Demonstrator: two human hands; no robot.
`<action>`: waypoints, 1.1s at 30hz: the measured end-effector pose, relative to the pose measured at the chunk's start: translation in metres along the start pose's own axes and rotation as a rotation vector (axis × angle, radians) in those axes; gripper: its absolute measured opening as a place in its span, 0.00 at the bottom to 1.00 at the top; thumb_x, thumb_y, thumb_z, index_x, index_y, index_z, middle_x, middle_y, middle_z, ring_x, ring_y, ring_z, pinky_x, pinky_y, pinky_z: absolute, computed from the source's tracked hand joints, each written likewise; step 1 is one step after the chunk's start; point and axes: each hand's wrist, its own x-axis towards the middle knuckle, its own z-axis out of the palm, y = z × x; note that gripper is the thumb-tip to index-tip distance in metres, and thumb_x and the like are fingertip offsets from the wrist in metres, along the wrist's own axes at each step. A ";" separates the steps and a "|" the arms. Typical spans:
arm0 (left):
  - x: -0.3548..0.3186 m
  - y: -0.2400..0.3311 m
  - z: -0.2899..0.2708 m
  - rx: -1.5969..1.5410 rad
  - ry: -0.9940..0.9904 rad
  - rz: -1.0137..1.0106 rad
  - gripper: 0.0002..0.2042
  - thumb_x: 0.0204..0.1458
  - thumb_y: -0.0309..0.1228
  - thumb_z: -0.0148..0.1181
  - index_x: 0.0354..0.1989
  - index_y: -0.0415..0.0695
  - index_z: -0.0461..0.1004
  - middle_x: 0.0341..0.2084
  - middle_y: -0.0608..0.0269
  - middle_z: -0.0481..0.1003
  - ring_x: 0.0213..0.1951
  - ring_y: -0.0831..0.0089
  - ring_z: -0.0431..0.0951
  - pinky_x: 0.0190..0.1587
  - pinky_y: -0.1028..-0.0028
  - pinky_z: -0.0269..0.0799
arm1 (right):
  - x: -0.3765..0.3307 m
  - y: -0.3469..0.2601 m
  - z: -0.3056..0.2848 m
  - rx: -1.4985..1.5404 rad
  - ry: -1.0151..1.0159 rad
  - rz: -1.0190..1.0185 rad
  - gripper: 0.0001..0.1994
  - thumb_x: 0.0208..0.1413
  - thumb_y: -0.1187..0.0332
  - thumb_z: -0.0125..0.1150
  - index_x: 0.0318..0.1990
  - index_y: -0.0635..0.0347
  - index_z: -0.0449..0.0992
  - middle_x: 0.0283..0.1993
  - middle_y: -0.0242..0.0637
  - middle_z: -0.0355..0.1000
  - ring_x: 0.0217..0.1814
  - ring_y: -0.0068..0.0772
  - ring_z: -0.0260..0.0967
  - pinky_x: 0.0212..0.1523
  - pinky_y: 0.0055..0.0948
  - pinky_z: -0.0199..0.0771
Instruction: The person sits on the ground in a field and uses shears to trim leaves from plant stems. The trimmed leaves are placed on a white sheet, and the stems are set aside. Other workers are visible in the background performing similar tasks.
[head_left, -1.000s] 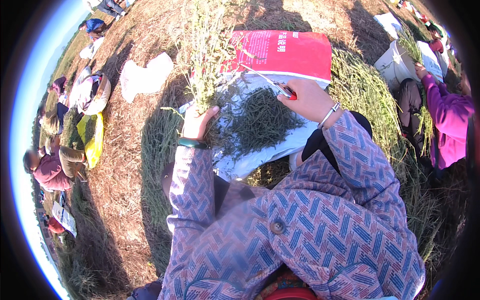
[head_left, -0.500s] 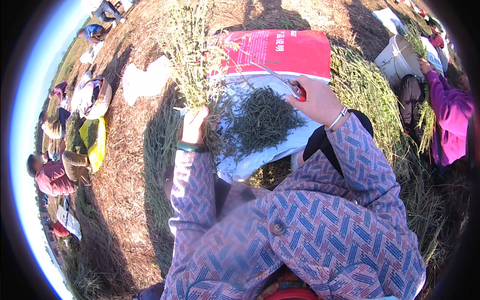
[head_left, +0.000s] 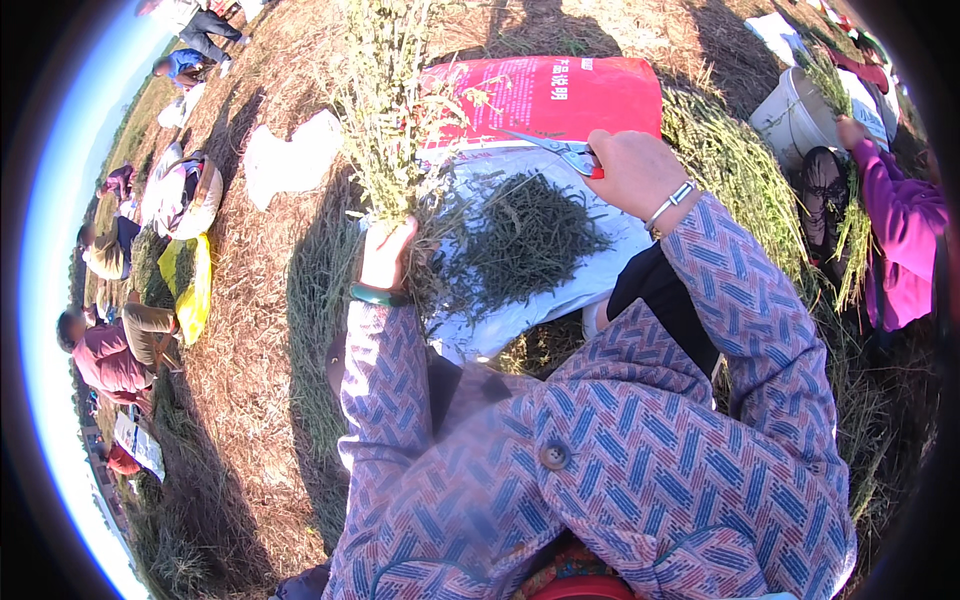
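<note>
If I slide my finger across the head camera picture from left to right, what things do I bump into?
Yellow bag → white cloth → left hand gripping the plant bunch → pile of green cuttings → right hand with scissors → white bucket → person's pink sleeve.

Left hand (head_left: 387,255) grips plant bundle (head_left: 385,110) upright; right hand (head_left: 632,170) holds scissors (head_left: 560,150), blades seemingly open.

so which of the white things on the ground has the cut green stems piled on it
The white sheet just in front of the person, below the red bag. The smaller white bag to the left lies bare on the straw, and the white bucket stands upright.
</note>
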 end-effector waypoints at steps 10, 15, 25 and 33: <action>-0.008 0.020 0.020 -0.088 0.070 -0.088 0.10 0.56 0.29 0.57 0.44 0.37 0.74 0.33 0.58 0.78 0.30 0.68 0.79 0.32 0.69 0.79 | -0.002 0.001 -0.011 -0.042 0.152 0.040 0.15 0.50 0.58 0.62 0.35 0.63 0.72 0.30 0.47 0.75 0.37 0.49 0.75 0.38 0.44 0.74; -0.008 0.010 0.008 -0.126 0.060 -0.115 0.11 0.55 0.30 0.59 0.42 0.37 0.73 0.32 0.58 0.78 0.28 0.66 0.79 0.31 0.69 0.78 | 0.004 0.004 -0.003 -0.037 0.038 -0.038 0.14 0.51 0.60 0.62 0.33 0.63 0.73 0.29 0.47 0.75 0.37 0.50 0.75 0.39 0.45 0.73; -0.004 -0.002 -0.013 -0.272 -0.097 -0.174 0.18 0.54 0.31 0.59 0.54 0.48 0.68 0.43 0.62 0.76 0.42 0.66 0.79 0.34 0.64 0.81 | 0.010 -0.005 0.018 0.241 -0.031 -0.173 0.21 0.52 0.53 0.61 0.43 0.62 0.72 0.38 0.47 0.76 0.43 0.51 0.74 0.45 0.44 0.73; 0.005 -0.007 -0.023 -0.338 -0.333 -0.179 0.22 0.53 0.37 0.60 0.53 0.39 0.67 0.36 0.53 0.77 0.28 0.66 0.78 0.25 0.73 0.73 | 0.011 -0.003 0.015 0.156 0.047 -0.091 0.16 0.52 0.59 0.64 0.40 0.62 0.72 0.33 0.45 0.76 0.38 0.49 0.75 0.39 0.42 0.73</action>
